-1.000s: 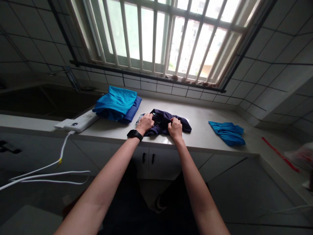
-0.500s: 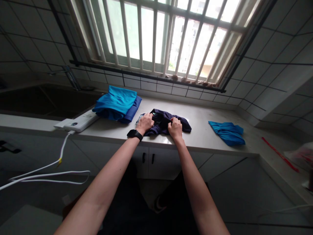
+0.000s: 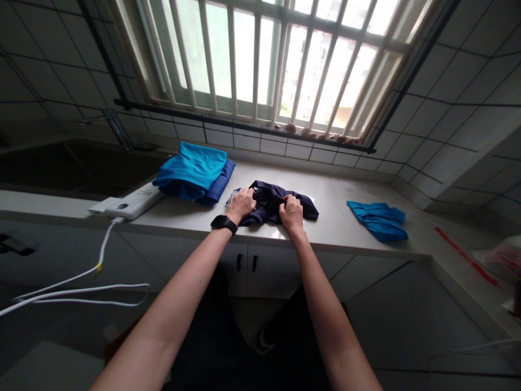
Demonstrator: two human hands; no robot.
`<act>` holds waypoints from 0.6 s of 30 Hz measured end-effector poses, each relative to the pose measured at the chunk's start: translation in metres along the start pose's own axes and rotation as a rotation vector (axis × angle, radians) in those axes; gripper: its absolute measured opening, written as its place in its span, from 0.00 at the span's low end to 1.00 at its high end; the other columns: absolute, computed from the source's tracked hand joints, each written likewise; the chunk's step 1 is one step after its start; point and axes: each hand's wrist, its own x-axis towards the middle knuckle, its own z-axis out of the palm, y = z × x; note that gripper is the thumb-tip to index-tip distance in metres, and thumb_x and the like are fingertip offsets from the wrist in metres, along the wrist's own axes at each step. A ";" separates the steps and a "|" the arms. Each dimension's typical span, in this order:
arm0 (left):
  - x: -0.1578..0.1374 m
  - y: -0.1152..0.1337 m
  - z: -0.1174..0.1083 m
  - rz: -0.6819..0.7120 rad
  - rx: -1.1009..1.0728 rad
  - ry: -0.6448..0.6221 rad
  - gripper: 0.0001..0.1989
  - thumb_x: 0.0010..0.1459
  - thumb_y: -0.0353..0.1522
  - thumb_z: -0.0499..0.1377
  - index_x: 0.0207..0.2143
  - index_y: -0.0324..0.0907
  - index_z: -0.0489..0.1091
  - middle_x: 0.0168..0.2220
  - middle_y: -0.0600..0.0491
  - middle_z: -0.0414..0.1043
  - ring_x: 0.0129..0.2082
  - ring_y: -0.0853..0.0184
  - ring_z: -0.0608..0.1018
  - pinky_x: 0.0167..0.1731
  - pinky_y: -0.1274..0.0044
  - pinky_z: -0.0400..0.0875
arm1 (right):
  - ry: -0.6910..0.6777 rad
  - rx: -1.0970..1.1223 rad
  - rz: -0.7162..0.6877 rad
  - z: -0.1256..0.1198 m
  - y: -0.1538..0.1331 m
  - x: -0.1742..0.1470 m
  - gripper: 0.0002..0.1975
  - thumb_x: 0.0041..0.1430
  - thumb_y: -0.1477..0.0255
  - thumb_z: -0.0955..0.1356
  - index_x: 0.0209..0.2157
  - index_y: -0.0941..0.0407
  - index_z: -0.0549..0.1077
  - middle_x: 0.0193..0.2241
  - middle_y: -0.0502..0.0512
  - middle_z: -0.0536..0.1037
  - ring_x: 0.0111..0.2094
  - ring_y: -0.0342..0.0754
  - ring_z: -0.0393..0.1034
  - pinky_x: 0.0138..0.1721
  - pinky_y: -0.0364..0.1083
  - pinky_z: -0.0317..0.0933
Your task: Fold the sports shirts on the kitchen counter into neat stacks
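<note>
A dark purple piece of clothing (image 3: 303,204) lies crumpled on the pale countertop (image 3: 334,190), gathered between my two hands. My left hand (image 3: 242,204), with a black watch on the wrist, has its fingers curled into the left part of the garment. Bent fingers of my right hand (image 3: 292,212) grip the cloth's near edge right of its middle. A small light-patterned bit of fabric peeks out beside my left hand. What kind of garment it is I cannot tell. To the left sits a folded stack of blue cloth (image 3: 195,168), bright on top and darker beneath.
A white power strip (image 3: 130,203) with a cable lies left of the stack, beside the dark sink (image 3: 81,168) and tap (image 3: 118,130). Rightward are a small blue cloth (image 3: 378,220), a red strip (image 3: 464,255) and a plastic bag (image 3: 502,260). A barred window rises behind.
</note>
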 end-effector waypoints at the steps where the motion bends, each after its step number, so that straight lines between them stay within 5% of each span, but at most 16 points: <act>1: 0.000 0.000 0.000 0.000 -0.001 -0.002 0.16 0.64 0.27 0.51 0.52 0.35 0.70 0.51 0.37 0.75 0.53 0.54 0.76 0.54 0.68 0.70 | -0.001 -0.002 0.001 0.000 0.000 0.000 0.11 0.64 0.74 0.60 0.45 0.57 0.70 0.48 0.66 0.78 0.50 0.60 0.69 0.50 0.55 0.61; 18: 0.001 -0.002 0.002 0.011 -0.014 0.015 0.16 0.63 0.27 0.51 0.51 0.37 0.71 0.50 0.38 0.75 0.53 0.54 0.76 0.53 0.67 0.70 | -0.012 -0.001 -0.002 -0.003 -0.001 -0.001 0.11 0.65 0.74 0.60 0.45 0.58 0.70 0.48 0.66 0.78 0.50 0.60 0.68 0.51 0.55 0.61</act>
